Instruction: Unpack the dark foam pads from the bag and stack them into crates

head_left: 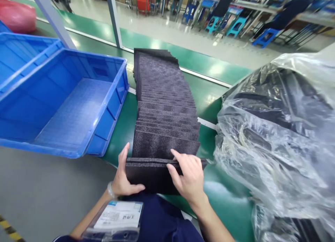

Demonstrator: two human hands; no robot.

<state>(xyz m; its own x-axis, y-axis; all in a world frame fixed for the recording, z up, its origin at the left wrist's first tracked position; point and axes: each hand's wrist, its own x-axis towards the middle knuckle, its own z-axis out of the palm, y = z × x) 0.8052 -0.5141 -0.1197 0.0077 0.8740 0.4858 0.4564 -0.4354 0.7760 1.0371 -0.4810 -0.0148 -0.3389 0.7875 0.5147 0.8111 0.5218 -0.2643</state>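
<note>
Two or more black foam sheets (151, 175) stand on edge close to my body, held between both hands. My left hand (123, 175) grips their left end, thumb along the near face and fingers at the side. On the right, my right hand (188, 175) pinches the top edge, its thumb on the near side and its index finger reaching over. Directly beyond lies a long row of overlapping black foam sheets (164, 85), fanned out and curving away from me across the green table (120, 126).
To the left stands an empty blue plastic crate (75, 109), with another blue crate (23, 50) behind it. Clear plastic bags (261, 140) with black material inside fill the right side. A grey metal post (113, 18) rises behind the table. Farther back, people sit on stools at workbenches.
</note>
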